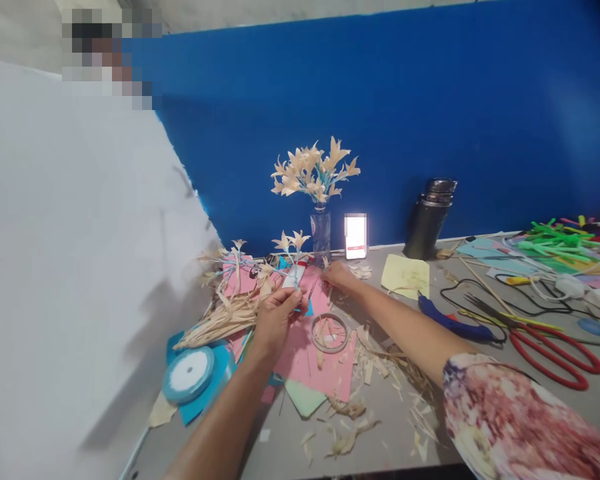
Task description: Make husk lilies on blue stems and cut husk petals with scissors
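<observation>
So your left hand (277, 313) is closed up in a pinch around the lower end of a flower sprig (291, 244), a thin blue-wrapped stem with cream petals on top. It sticks up just over the pink paper (314, 357) near the middle of the table (480, 427).

Your right hand (337, 275) is stretched further out, lying low on the pink sheet close to the foot of the glass bottle (321, 233). Honestly can't tell if its fingers have anything in them, too blurry from here.

Containers: the bottle stands upright against the blue wall (430, 100) and holds a full bunch of cream flowers (313, 170) on blue stems. Right of it a lit phone (355, 236) leans on the wall, then a dark flask (429, 220) with its lid on, so no idea what's inside.

Other stuff nearby: a heap of straw strips (220, 320) left of your left hand, a blue ribbon spool (189, 373) nearer you, and a tape ring (329, 332) lying flat on the pink paper between your forearms. Red-handled scissors (555, 353) sit well off to the right.
</observation>
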Tool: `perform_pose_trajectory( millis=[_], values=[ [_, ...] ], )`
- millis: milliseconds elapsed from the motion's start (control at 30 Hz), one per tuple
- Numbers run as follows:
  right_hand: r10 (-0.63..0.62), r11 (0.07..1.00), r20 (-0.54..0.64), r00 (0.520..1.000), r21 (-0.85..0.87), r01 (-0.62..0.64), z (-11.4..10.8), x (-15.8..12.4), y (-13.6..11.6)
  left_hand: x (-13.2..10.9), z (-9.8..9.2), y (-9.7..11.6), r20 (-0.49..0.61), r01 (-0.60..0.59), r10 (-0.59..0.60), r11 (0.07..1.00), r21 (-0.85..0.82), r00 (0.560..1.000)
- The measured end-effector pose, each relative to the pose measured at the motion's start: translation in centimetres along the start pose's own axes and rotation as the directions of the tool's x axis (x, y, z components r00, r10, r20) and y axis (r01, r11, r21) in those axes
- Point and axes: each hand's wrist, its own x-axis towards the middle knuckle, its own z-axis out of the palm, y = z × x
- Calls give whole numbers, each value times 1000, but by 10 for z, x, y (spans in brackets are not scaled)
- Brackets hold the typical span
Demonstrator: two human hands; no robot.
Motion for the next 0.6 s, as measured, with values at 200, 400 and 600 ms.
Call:
perform_pose_trajectory(
  millis=[200, 400, 600],
  values=[
    [51, 984, -31, 998, 170, -45, -68, -16, -15, -7, 11, 5, 63, 4, -2, 1000, -19, 998],
    [-345, 906, -139, 928, 208, 368, -128, -81, -80, -20, 49, 9, 182, 33, -29, 999, -16, 983],
    [-484, 846, -321, 814, 66, 529, -156, -97, -120, -23, 96, 26, 222, 16, -7, 999, -38, 975]
  ],
)
